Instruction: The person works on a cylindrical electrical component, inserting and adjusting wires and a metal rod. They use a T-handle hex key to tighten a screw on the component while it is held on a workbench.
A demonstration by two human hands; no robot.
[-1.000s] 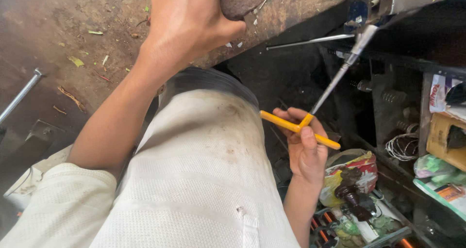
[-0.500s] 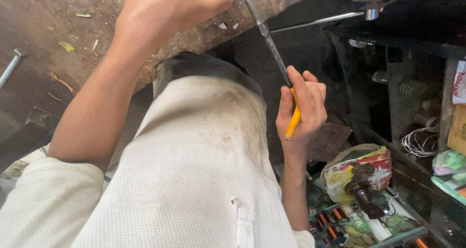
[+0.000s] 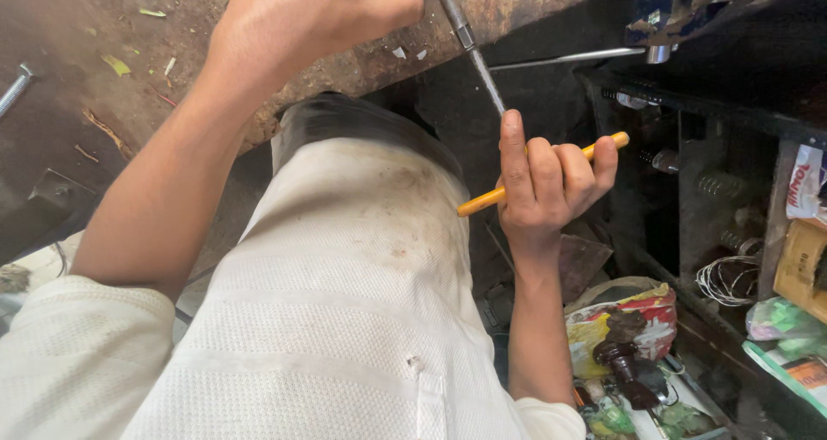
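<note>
Right of centre, the right hand point(image 3: 551, 186) grips a yellow-handled tool point(image 3: 594, 151), shaft slanting upper-left to the left hand's point(image 3: 310, 18) closed grip.

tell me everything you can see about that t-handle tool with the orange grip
The t-handle tool has a thin orange crossbar that looks plastic and a slim grey metal shaft. The right hand is closed around the crossbar, both ends sticking out, tilted up to the right. The shaft runs up-left toward the left hand at the worn workbench; its tip is hidden.
</note>
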